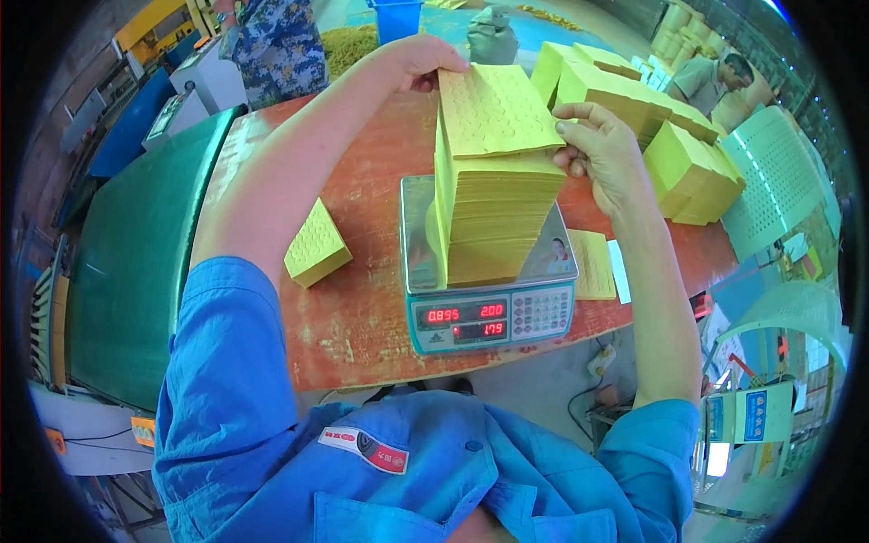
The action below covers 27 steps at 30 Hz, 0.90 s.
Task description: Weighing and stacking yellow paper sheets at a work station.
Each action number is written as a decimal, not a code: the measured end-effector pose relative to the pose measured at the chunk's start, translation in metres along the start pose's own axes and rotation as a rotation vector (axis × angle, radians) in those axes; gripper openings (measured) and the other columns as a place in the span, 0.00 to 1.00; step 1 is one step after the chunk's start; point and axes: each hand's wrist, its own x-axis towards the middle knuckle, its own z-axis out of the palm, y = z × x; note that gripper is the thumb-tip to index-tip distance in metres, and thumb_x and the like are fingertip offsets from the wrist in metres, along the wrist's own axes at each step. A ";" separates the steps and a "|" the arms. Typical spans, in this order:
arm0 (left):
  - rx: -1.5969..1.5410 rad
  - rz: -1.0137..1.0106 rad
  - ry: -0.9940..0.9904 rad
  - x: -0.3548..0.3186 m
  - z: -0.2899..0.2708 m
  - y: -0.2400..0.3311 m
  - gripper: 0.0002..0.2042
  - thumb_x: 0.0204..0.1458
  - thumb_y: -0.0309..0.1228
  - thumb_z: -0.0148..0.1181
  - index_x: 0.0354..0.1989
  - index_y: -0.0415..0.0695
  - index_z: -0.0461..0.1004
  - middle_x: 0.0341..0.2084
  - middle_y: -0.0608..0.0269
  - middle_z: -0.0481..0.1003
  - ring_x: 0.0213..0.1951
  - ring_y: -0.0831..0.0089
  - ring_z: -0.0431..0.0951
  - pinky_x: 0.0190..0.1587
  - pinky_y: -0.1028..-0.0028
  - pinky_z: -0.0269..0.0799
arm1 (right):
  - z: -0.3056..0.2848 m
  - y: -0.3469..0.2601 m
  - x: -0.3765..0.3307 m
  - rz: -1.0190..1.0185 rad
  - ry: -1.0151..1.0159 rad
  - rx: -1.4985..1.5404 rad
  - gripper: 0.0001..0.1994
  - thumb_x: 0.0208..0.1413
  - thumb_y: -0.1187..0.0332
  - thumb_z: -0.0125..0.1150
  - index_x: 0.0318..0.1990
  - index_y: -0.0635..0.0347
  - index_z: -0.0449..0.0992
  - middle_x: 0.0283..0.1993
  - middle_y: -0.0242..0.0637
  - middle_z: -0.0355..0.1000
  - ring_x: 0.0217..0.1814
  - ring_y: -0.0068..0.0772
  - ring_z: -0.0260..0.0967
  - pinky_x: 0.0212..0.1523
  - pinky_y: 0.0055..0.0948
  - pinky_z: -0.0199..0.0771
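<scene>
A tall stack of yellow paper sheets [502,213] stands on the pan of a teal and grey digital scale [543,317] whose red digits are lit. On its top lies a yellow sheet bundle [498,109] with round embossed marks, its near edge slightly raised. My left hand [425,61] grips the bundle's far left corner, fingers partly hidden behind it. At the right edge, near the front corner, my right hand [597,149] pinches the bundle between thumb and fingers. Whether one or several sheets are between the fingers is unclear.
A small block of yellow paper [317,246] lies left of the scale on the worn red table [335,344]. Larger yellow paper stacks [688,172] fill the back right, with flat sheets [593,264] beside the scale. A green-topped surface [136,262] adjoins at left. Two people are beyond the table.
</scene>
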 end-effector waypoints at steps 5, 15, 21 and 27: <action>0.274 0.017 -0.009 -0.004 0.005 -0.001 0.08 0.49 0.38 0.66 0.28 0.48 0.80 0.20 0.73 0.74 0.22 0.86 0.67 0.23 0.80 0.58 | -0.003 0.002 0.001 -0.024 0.003 -0.027 0.10 0.52 0.73 0.59 0.42 0.65 0.74 0.28 0.31 0.71 0.23 0.16 0.67 0.22 0.14 0.60; 0.512 0.162 0.066 -0.012 0.015 -0.012 0.14 0.46 0.43 0.67 0.33 0.45 0.82 0.25 0.69 0.76 0.30 0.78 0.71 0.31 0.75 0.67 | -0.002 0.001 -0.013 -0.113 0.020 -0.198 0.10 0.52 0.73 0.56 0.41 0.65 0.76 0.25 0.28 0.70 0.22 0.16 0.65 0.23 0.16 0.62; 0.538 0.326 0.041 -0.012 0.019 -0.023 0.10 0.56 0.38 0.59 0.36 0.45 0.80 0.28 0.72 0.76 0.32 0.83 0.73 0.40 0.78 0.68 | -0.006 0.012 -0.016 -0.209 0.088 -0.361 0.08 0.51 0.74 0.55 0.38 0.65 0.77 0.25 0.31 0.73 0.25 0.19 0.68 0.28 0.21 0.68; 0.339 0.362 0.088 -0.016 0.030 -0.038 0.11 0.57 0.37 0.59 0.38 0.43 0.79 0.30 0.71 0.77 0.34 0.83 0.74 0.41 0.78 0.68 | 0.001 0.018 -0.024 -0.394 0.179 -0.605 0.07 0.50 0.74 0.55 0.37 0.64 0.76 0.26 0.37 0.74 0.28 0.25 0.71 0.32 0.27 0.70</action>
